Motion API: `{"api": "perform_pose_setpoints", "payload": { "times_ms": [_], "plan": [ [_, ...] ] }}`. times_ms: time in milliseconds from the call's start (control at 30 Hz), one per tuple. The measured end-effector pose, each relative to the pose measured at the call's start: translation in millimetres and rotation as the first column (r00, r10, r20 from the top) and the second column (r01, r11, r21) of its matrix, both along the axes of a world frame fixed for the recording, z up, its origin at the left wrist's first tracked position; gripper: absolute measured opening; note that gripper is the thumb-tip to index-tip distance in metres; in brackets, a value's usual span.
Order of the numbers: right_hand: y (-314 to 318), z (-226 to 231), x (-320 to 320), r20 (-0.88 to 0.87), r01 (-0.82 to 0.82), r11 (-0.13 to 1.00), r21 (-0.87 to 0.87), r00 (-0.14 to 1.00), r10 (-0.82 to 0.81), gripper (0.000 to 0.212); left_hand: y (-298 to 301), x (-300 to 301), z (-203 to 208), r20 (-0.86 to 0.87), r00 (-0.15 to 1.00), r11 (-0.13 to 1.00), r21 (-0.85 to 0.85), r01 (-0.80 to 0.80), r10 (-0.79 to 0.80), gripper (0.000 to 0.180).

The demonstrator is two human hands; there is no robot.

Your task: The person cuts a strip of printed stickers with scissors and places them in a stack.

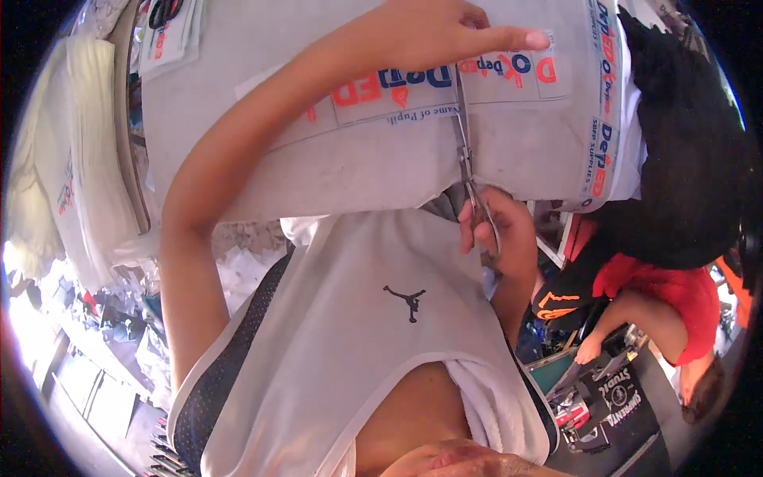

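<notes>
My right hand [509, 225] is closed round the handles of a pair of metal scissors [466, 155] at the table's near edge. The narrow blades point away from me and lie along the line between two parts of a white printed sheet [401, 95] with blue and red lettering. Farther off, my left hand [437, 33] lies over the sheet with one finger stretched to the right, and its other fingers are partly hidden. My left forearm crosses above the sheet's left part. Whether the blades are parted is hard to make out.
The grey-white tabletop [214, 171] carries a printed strip [602, 103] along its right side. Pale cloth pieces [87, 159] hang at the left. Other scissors [164, 12] lie at the far left. Black cloth [687, 151] is piled right, near another person in red [675, 306].
</notes>
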State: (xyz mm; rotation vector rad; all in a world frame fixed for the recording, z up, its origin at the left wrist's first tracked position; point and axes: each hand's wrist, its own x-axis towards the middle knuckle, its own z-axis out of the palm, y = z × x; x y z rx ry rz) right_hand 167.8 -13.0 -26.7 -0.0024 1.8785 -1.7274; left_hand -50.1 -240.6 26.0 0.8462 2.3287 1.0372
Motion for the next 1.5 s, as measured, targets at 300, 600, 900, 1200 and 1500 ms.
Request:
{"api": "perform_pose_setpoints", "payload": {
  "times_ms": [300, 600, 900, 1200, 1500],
  "plan": [
    [-1.1, 2.6, 1.6, -0.016, -0.003, 1.000, -0.006, 1.000, 0.003, 0.049, -10.8, 3.2, -45.0, -0.333, 0.943, 0.996, 0.084, 0.020, 0.009, 0.035],
    [1.5, -0.8, 2.0, 0.021, 0.035, 0.997, -0.070, 0.999, -0.033, 0.030, -19.4, 6.3, -57.9, -0.382, 0.922, 0.973, 0.227, 0.035, 0.056, 0.017],
    [3.2, -2.3, 4.6, 0.043, 0.062, 0.997, -0.049, 0.997, -0.060, 0.027, -20.6, 10.9, -56.0, -0.360, 0.931, 0.987, 0.160, -0.006, 0.064, 0.032],
    [2.1, 0.4, 7.2, 0.033, 0.101, 0.994, 0.038, 0.994, -0.102, 0.020, -20.6, 11.1, -55.7, -0.344, 0.936, 0.986, 0.164, -0.013, 0.070, 0.038],
    [-6.7, 4.7, 10.1, 0.070, 0.166, 0.978, 0.124, 0.982, -0.176, 0.017, -22.8, 12.4, -58.2, -0.327, 0.940, 0.971, 0.238, -0.019, 0.098, 0.039]
  ]
}}
